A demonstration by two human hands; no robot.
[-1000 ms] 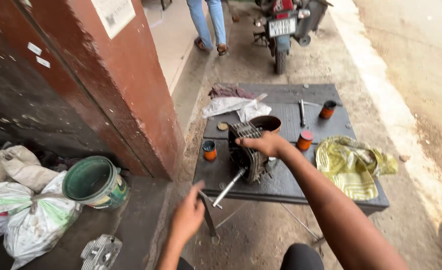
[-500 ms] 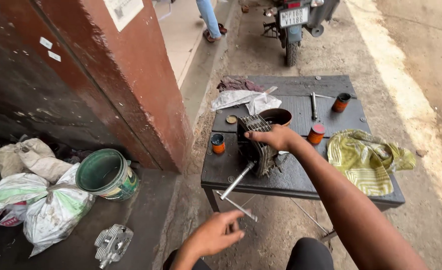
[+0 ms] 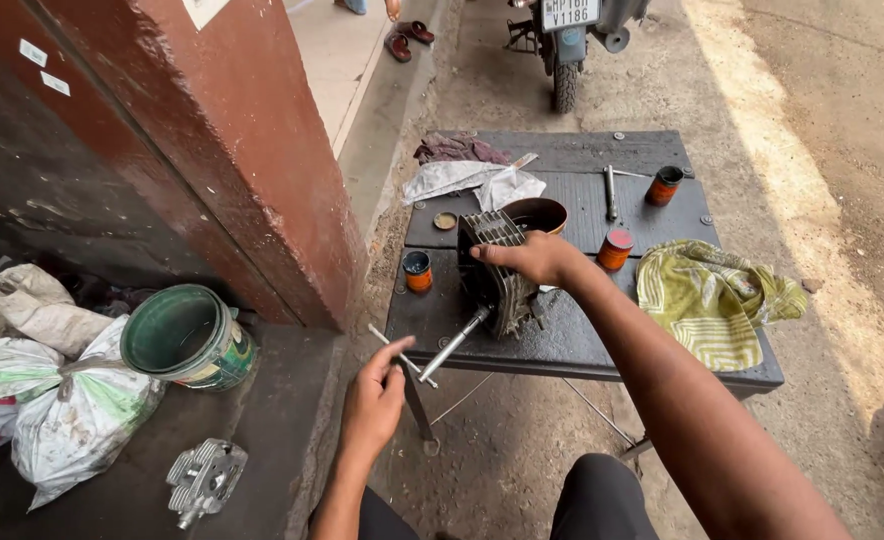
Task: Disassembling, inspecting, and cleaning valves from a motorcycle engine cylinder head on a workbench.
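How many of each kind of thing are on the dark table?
Orange tins: 3
Cloths: 3 (green-yellow, white, dark)
Finned engine part: 1, right hand on it
Bowl: 1
Small round lid: 1
Metal rod tool: 1
Total: 10

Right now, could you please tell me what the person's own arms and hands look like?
Both arms are bare, with no sleeves in view. The left hand and right hand wear no gloves, and no rings, watch or bands show. Dark trousers cover the knees below.
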